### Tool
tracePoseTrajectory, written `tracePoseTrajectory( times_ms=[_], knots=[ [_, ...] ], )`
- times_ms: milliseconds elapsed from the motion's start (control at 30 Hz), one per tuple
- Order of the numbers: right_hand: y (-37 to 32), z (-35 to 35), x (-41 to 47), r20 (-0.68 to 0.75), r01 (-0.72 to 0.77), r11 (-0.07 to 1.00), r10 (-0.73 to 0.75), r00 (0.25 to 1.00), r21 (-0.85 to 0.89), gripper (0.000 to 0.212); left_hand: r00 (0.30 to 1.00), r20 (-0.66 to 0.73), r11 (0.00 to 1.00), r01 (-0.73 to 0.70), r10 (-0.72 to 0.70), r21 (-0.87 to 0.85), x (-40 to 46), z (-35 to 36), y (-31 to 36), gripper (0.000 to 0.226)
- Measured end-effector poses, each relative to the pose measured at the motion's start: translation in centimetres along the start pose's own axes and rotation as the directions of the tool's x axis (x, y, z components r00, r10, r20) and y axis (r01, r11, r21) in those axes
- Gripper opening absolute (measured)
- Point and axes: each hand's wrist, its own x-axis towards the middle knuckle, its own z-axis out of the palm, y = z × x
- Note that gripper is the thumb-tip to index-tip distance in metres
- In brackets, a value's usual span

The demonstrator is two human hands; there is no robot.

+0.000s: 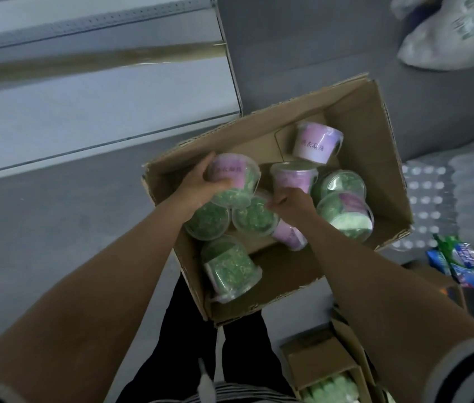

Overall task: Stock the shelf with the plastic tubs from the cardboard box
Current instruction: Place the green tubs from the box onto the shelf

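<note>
**Two hands in an open box of tubs**

The grey metal shelf [90, 91] fills the upper left, its flat boards long and smooth; beside it on the grey floor sits one brown corrugated cardboard box [381, 158], flaps open, walls creased. At the right edge lie shrink-wrapped bottle packs [448, 196], white plastic bags [448, 33] and a blue-green packet [468, 263]; a smaller carton [326, 362] stands below.

About nine round clear plastic tubs are in the box, tumbled on their sides or lids, filled with green granules and wrapped in pink labels; the exact count is uncertain where they overlap. The left hand [201, 184] grips one raised tub [233, 178] at the box's left side, fingers curled round its wall. The right hand [291, 202] reaches among the middle tubs, fingers bent onto a pink-labelled tub [291, 177]; whether they close round it I cannot tell.
</note>
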Motion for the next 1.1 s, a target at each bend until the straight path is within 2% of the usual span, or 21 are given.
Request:
tracePoseTrajectory(
  times_ms=[133,233,300,367,433,533,667,767,867,933,1000,1100],
  knots=[
    [0.2,0.3,-1.8,0.000,0.038,0.994,-0.038,0.999,-0.098,0.031,0.999,-0.018,0.999,-0.040,0.040,-0.030,-1.0,0.0,-0.7,0.070],
    [0.3,0.5,-3.0,-0.019,0.002,0.999,-0.003,1.000,-0.043,0.026,0.993,-0.120,0.989,-0.018,0.000,-0.147,-2.4,0.2,-0.8,0.044],
    [0.4,0.5,-3.9,-0.014,0.018,1.000,-0.018,1.000,0.007,0.031,0.971,-0.235,0.983,0.004,-0.048,-0.185,-3.5,0.5,-1.1,0.045],
    [0.3,0.5,-4.1,-0.011,0.029,0.996,-0.028,1.000,0.088,0.034,0.937,-0.341,0.996,0.058,-0.079,-0.072,-3.4,0.7,-1.7,0.039],
    [0.3,0.2,-5.2,-0.026,0.047,0.982,-0.042,0.999,0.185,0.032,0.929,-0.351,0.992,0.121,-0.120,-0.019,-4.3,1.2,-2.3,0.033],
    [0.6,-0.6,-6.4,-0.031,0.089,0.976,-0.084,0.996,0.197,0.037,0.921,-0.335,0.979,0.179,-0.201,-0.097,-5.2,1.6,-3.1,0.041],
    [1.0,-1.6,-8.0,-0.090,0.122,0.963,-0.103,0.991,0.240,0.032,0.900,-0.304,0.941,0.252,-0.313,-0.226,-6.6,1.5,-3.8,0.056],
    [1.8,-2.6,-9.3,-0.094,0.115,0.954,-0.092,0.991,0.279,0.037,0.877,-0.393,0.958,0.224,-0.278,-0.177,-8.0,2.5,-4.1,0.058],
    [2.9,-3.6,-10.8,-0.085,0.107,0.944,-0.085,0.993,0.313,0.040,0.872,-0.420,0.967,0.215,-0.253,-0.137,-10.1,3.5,-4.3,0.058],
    [3.3,-4.3,-12.0,-0.112,0.101,0.942,-0.068,0.991,0.319,0.038,0.894,-0.374,0.951,0.152,-0.248,-0.268,-11.2,3.7,-4.5,0.044],
    [3.4,-5.2,-13.2,-0.122,0.078,0.932,-0.037,0.992,0.355,0.030,0.922,-0.312,0.889,0.069,-0.230,-0.452,-13.0,3.8,-4.2,0.029],
    [2.5,-7.4,-15.5,-0.157,0.088,0.881,-0.015,0.987,0.464,0.032,0.951,-0.273,0.856,-0.020,-0.143,-0.517,-16.7,3.2,-2.4,0.024]
  ],
)
